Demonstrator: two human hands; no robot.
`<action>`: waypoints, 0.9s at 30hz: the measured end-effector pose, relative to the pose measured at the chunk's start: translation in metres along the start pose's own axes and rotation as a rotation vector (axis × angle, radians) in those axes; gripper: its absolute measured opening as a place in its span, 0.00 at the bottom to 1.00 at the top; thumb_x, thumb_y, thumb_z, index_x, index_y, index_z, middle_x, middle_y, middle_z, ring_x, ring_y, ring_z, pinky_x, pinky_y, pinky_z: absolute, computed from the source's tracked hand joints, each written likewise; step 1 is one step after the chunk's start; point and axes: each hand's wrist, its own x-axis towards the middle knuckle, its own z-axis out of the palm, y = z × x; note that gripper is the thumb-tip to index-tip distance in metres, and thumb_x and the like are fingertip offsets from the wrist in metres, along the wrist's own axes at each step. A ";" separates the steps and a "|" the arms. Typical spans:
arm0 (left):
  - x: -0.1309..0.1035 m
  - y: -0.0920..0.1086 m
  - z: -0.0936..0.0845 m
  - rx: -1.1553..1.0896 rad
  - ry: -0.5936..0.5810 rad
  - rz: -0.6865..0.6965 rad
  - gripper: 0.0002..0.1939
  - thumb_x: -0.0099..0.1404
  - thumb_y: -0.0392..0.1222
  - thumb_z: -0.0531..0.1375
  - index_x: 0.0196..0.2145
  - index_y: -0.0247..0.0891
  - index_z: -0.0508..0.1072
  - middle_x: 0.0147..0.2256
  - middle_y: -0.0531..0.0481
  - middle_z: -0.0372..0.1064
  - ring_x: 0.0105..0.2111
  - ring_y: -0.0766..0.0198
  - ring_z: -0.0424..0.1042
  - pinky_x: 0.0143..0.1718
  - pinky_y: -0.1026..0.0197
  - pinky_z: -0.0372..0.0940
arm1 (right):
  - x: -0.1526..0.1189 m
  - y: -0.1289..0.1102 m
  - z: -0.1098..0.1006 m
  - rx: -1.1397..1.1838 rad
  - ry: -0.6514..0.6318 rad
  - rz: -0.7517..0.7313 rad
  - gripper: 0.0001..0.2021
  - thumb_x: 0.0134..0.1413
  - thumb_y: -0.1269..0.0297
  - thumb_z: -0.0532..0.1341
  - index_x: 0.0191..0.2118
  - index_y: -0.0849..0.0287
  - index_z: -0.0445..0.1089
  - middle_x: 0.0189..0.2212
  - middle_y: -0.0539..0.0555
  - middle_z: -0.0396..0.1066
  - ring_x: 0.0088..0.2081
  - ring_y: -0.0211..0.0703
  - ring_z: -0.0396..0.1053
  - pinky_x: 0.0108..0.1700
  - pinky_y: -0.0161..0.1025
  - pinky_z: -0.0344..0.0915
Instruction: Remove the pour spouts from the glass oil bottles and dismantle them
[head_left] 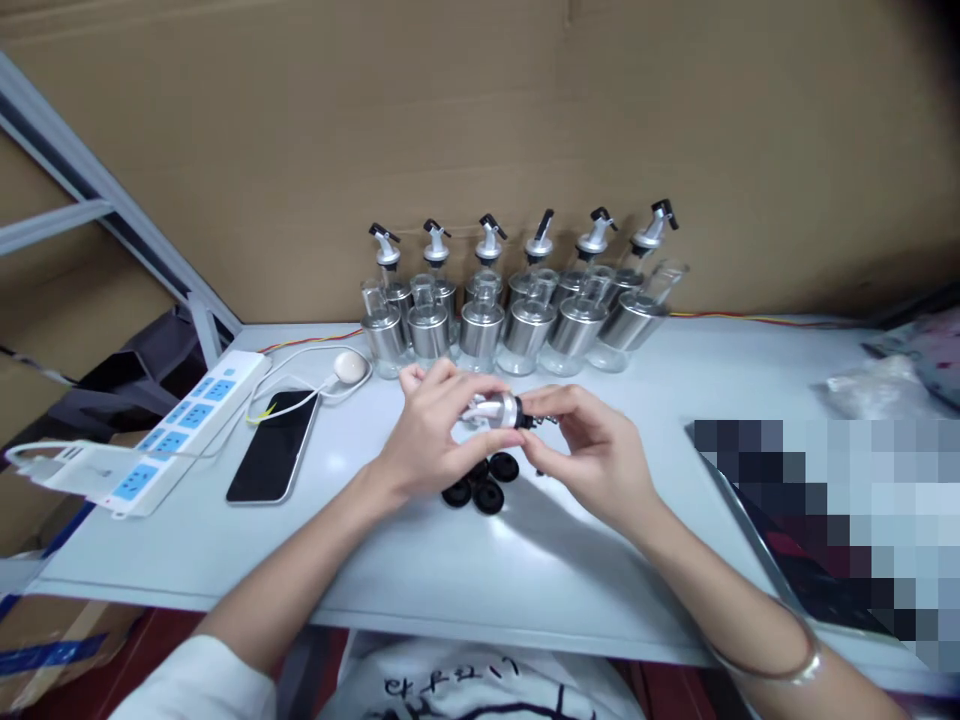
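Between both hands, above the table, is a silver pourer spout (505, 411) with a black stopper end pointing right. My left hand (442, 430) is closed around its silver body. The fingertips of my right hand (592, 440) pinch the black stopper end. Below the hands lie several round black caps (489, 496), partly hidden by my left hand. Behind them stands a front row of glass bottles with metal sleeves and bare necks, such as this bottle (482, 330). A back row of like bottles carries silver pourer spouts with black levers, one being this fitted spout (490, 238).
On the left lie a black-screened phone (274, 447), a white power strip (187, 430) and a white cable with a round plug (349, 367). A clear plastic bag (874, 387) is at the right, near a pixelated area. Cardboard (480, 130) backs the table.
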 end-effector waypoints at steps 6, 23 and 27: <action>0.002 0.000 -0.004 -0.041 0.028 -0.062 0.22 0.62 0.62 0.55 0.42 0.41 0.71 0.38 0.51 0.73 0.37 0.61 0.64 0.43 0.55 0.49 | 0.008 -0.008 0.000 -0.238 0.032 -0.238 0.04 0.51 0.70 0.61 0.33 0.55 0.67 0.32 0.52 0.74 0.36 0.42 0.72 0.38 0.40 0.70; 0.006 -0.026 -0.015 -0.336 0.066 -0.266 0.18 0.60 0.56 0.59 0.37 0.38 0.71 0.36 0.50 0.70 0.38 0.61 0.67 0.44 0.59 0.59 | 0.025 0.008 -0.004 -0.630 -0.042 -0.736 0.05 0.57 0.73 0.56 0.36 0.56 0.65 0.37 0.57 0.73 0.38 0.44 0.70 0.39 0.43 0.67; -0.003 -0.062 -0.032 -0.402 0.297 -0.370 0.18 0.59 0.54 0.58 0.39 0.38 0.67 0.36 0.50 0.69 0.37 0.63 0.68 0.41 0.61 0.60 | 0.020 0.013 -0.019 -0.590 0.176 -0.620 0.08 0.52 0.76 0.58 0.36 0.56 0.65 0.34 0.55 0.72 0.36 0.44 0.70 0.38 0.41 0.68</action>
